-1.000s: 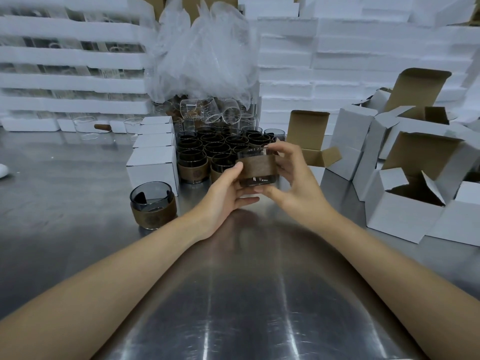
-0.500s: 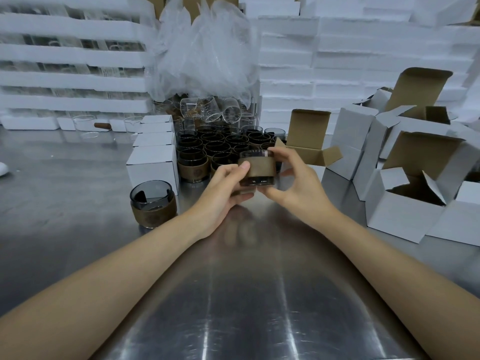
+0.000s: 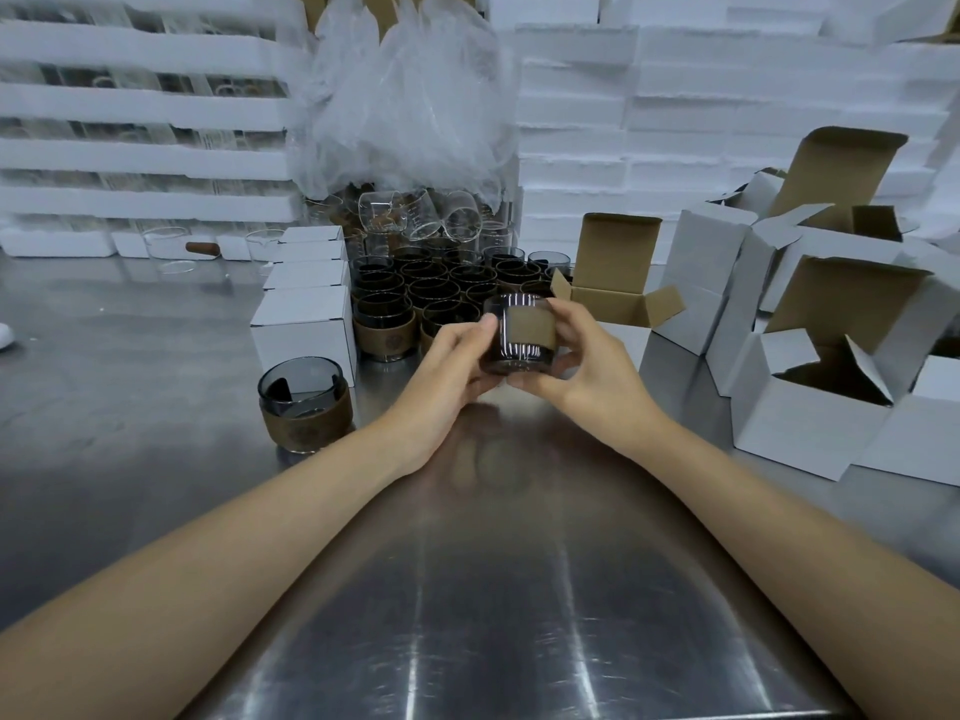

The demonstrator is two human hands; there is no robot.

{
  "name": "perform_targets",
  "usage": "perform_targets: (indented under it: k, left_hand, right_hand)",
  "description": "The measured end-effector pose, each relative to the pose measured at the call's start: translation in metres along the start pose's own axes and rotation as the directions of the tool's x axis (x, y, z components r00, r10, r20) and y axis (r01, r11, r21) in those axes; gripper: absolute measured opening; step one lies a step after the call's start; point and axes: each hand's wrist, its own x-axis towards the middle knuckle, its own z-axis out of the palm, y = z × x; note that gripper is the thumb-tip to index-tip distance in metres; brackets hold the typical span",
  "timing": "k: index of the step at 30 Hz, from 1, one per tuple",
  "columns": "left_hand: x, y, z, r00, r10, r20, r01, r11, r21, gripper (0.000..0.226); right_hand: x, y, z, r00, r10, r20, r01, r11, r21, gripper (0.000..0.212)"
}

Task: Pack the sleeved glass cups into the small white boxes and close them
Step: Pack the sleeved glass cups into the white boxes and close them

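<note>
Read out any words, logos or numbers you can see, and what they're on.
None can be read.
Round stamp on lone cup sleeve: too blurred.
Round stamp on front cup of the cluster: too blurred.
Scale marks on clear glasses: too small.
Held cup, white boxes: no print shows.

Both your arms stretch forward, converging: left hand [image 3: 445,367] and right hand [image 3: 589,368] face each other, fingers curled round a cup [image 3: 521,332].

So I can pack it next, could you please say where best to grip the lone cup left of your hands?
Probably around the brown sleeve of the lone cup, from the near left: it stands upright, sleeve on its lower half, with a closed white box close behind.
</note>
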Motion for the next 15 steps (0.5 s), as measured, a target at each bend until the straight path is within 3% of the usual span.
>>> perform_targets:
  k: [4,6,10,15]
  left_hand:
    - [0.0032,-0.0020,-0.0038,1.000,0.000,0.004,0.000,0.999,-0.054,0.005]
    - [0.0016,-0.0021,-0.0028,1.000,0.021,-0.013,-0.021,1.000,-0.023,0.014]
    - [-0.0015,-0.0008,-0.0006,0.997,0.075,-0.032,-0.073,0.995,0.065,0.060]
    - [-0.0031,0.0025,-0.0013,0.997,0.050,0.063,-0.055,0.995,0.084,0.063]
  right_hand:
    - [0.0004,0.0044,0.0010,0.996,0.053,0.076,-0.060,0.994,0.089,0.070]
    - [0.0001,0.0041,0.0026,0.994,0.070,0.085,-0.077,0.993,0.090,0.079]
    - [-0.0011,0.0016,0.0028,0.997,0.053,0.058,-0.064,0.975,0.211,0.075]
    - [-0.0013,-0.0048,0.0018,0.988,0.139,0.059,-0.151,0.930,0.336,0.049]
